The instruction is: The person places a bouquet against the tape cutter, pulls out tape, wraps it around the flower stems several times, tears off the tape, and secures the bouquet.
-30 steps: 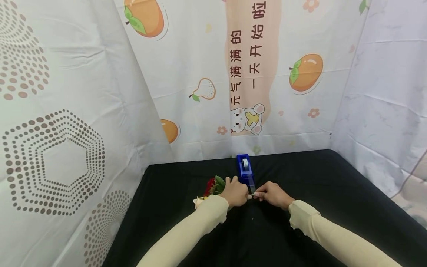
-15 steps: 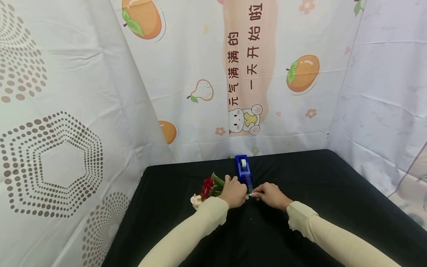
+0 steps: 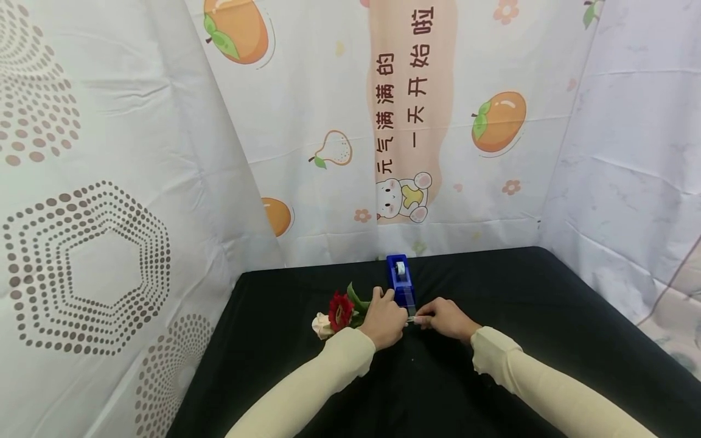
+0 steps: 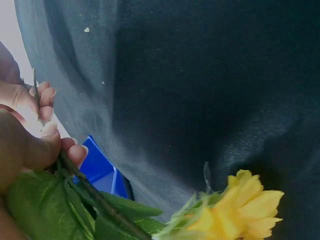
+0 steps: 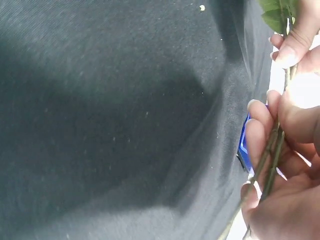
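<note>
My left hand (image 3: pixel 384 319) grips a small bunch of flowers by its stems. A red flower (image 3: pixel 341 311) and a cream flower (image 3: pixel 322 326) show at the left end in the head view; a yellow flower (image 4: pixel 245 210) appears in the left wrist view. Green leaves (image 4: pixel 45 205) lie against the left hand. Close beside it, my right hand (image 3: pixel 446 318) pinches the bare stems (image 5: pixel 272 155), whose ends run through its curled fingers. From the blue tape dispenser (image 3: pixel 398 280) behind the hands, a clear tape strip (image 3: pixel 411 308) stretches to the stems between them.
Black cloth (image 3: pixel 493 286) covers the table, with a few tiny pale specks (image 4: pixel 87 30) on it. A printed curtain (image 3: pixel 306 164) hangs behind the table's back edge. White cloth (image 3: pixel 191 152) hangs at the left.
The bunch has rolled in my hands, so the red flower now faces the camera and the cream flower shows more. Both hands have shifted slightly left in the head view.
</note>
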A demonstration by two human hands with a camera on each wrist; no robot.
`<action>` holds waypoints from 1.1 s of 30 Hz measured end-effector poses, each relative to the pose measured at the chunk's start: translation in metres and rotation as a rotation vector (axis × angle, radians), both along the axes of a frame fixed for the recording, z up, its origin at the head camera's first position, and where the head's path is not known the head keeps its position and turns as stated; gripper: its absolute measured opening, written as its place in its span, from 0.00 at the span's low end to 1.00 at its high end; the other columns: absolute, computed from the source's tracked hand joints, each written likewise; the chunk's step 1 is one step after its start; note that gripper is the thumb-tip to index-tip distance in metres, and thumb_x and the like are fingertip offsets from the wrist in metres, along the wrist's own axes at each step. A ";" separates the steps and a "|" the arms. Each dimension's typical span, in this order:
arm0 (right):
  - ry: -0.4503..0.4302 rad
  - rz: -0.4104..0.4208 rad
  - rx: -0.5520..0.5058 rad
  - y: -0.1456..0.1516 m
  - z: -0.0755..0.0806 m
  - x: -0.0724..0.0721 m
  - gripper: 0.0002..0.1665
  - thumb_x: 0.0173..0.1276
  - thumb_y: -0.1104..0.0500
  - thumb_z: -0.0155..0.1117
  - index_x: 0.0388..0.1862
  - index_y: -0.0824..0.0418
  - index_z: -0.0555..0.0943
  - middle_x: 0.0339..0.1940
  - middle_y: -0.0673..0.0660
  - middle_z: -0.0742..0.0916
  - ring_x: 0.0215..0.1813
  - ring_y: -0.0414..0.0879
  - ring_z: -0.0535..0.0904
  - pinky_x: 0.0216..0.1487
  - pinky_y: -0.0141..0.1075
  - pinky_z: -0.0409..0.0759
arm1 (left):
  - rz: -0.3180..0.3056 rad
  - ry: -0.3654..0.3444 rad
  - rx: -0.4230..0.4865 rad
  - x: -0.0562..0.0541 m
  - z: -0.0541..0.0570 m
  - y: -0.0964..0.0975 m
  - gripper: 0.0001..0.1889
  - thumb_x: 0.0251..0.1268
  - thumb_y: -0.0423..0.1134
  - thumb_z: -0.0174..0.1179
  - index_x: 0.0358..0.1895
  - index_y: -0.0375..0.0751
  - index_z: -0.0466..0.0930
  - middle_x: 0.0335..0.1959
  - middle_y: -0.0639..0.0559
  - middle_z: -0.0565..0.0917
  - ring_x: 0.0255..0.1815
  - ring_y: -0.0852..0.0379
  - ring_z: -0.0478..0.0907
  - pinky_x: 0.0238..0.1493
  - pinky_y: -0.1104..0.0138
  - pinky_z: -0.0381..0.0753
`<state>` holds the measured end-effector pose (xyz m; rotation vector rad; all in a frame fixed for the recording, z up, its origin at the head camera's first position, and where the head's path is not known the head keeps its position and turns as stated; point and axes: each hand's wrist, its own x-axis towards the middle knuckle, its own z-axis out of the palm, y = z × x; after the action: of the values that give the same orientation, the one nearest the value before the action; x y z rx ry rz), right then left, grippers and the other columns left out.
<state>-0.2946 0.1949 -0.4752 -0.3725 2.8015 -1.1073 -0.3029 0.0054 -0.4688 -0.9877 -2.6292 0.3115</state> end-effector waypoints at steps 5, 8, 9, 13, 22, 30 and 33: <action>0.024 -0.004 -0.045 0.003 -0.001 0.001 0.07 0.72 0.61 0.68 0.41 0.61 0.92 0.34 0.52 0.90 0.35 0.45 0.85 0.41 0.44 0.83 | 0.030 -0.139 0.068 -0.005 0.003 0.002 0.18 0.71 0.50 0.65 0.20 0.56 0.77 0.17 0.61 0.73 0.32 0.56 0.63 0.46 0.55 0.53; 0.042 -0.013 -0.046 0.004 -0.003 0.001 0.07 0.72 0.61 0.69 0.43 0.61 0.92 0.35 0.51 0.90 0.35 0.44 0.85 0.41 0.44 0.83 | 0.055 -0.288 0.123 -0.012 0.009 0.001 0.18 0.74 0.48 0.62 0.21 0.53 0.77 0.19 0.59 0.74 0.31 0.56 0.64 0.45 0.55 0.52; 0.051 -0.016 -0.044 0.004 -0.003 0.001 0.08 0.72 0.61 0.68 0.43 0.61 0.92 0.35 0.51 0.90 0.35 0.44 0.84 0.41 0.43 0.83 | 0.063 -0.342 0.137 -0.014 0.012 0.001 0.18 0.75 0.48 0.61 0.22 0.52 0.77 0.20 0.58 0.74 0.32 0.55 0.64 0.45 0.55 0.51; 0.099 -0.022 -0.034 0.002 -0.003 -0.002 0.08 0.71 0.61 0.69 0.44 0.60 0.92 0.35 0.49 0.89 0.35 0.41 0.83 0.39 0.41 0.82 | 0.090 -0.568 0.169 -0.024 0.025 -0.005 0.19 0.80 0.48 0.55 0.25 0.50 0.81 0.23 0.60 0.78 0.37 0.55 0.63 0.46 0.57 0.52; 0.143 -0.011 -0.009 -0.001 -0.009 0.002 0.06 0.72 0.60 0.69 0.40 0.57 0.92 0.34 0.47 0.88 0.33 0.40 0.80 0.35 0.38 0.78 | 0.105 -0.583 0.207 -0.026 0.021 -0.009 0.16 0.74 0.52 0.62 0.25 0.57 0.90 0.27 0.66 0.84 0.42 0.57 0.66 0.49 0.57 0.55; 0.012 -0.038 -0.053 -0.002 -0.010 0.003 0.10 0.76 0.57 0.65 0.41 0.60 0.91 0.34 0.49 0.87 0.34 0.44 0.79 0.37 0.40 0.76 | 0.051 -0.224 0.093 -0.022 -0.001 -0.004 0.12 0.72 0.54 0.63 0.30 0.61 0.90 0.28 0.68 0.84 0.40 0.58 0.62 0.46 0.59 0.54; -0.016 -0.046 -0.056 -0.003 -0.007 0.000 0.14 0.78 0.55 0.62 0.40 0.62 0.90 0.32 0.50 0.86 0.33 0.46 0.77 0.36 0.41 0.74 | -0.002 -0.067 0.026 -0.018 0.000 -0.004 0.15 0.71 0.55 0.64 0.23 0.61 0.85 0.21 0.66 0.80 0.42 0.57 0.62 0.46 0.58 0.54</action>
<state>-0.2942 0.1923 -0.4818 -0.3041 2.7838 -1.1949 -0.3206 0.0011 -0.4689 -1.0089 -2.6845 0.2472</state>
